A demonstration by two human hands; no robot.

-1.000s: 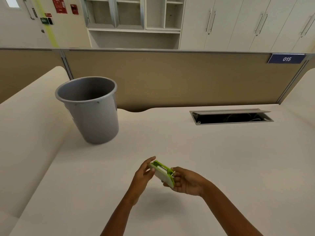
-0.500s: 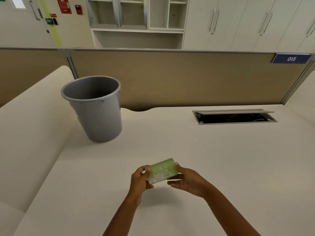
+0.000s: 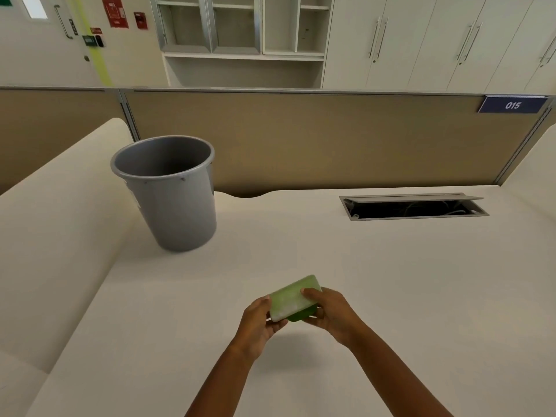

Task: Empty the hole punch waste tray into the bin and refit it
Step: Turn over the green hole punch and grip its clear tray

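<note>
Punch (image 3: 293, 297), green, held above the desk (image 3: 391, 281) in both hands, near the front edge, pale translucent underside turned up and tilted toward the camera. Darker green body peeking out below at the near right corner. Whitish flecks faintly visible through the pale face; tray seam not clear enough to tell on or off.

Left hand (image 3: 260, 322) cupped at the left end, fingers curled under and together, thumb against the end of the punch. Right hand (image 3: 329, 311) clasping the right end, thumb lying on the upper face, fingers wrapped beneath and pressed together. Both forearms bare, reaching in from the bottom of the view.

Soft shadow on the desk straight under the hands.

Bin (image 3: 168, 194), grey, upright on the desk, well apart from the punch, up and to the left, open mouth showing a dark inside. Cable slot (image 3: 413, 207) open in the desk, far right. Tan partition (image 3: 301, 139) behind the desk, blue tag (image 3: 513, 104) reading 015 at its right end. Cupboards (image 3: 421, 40) and open shelves (image 3: 240, 31) beyond.
</note>
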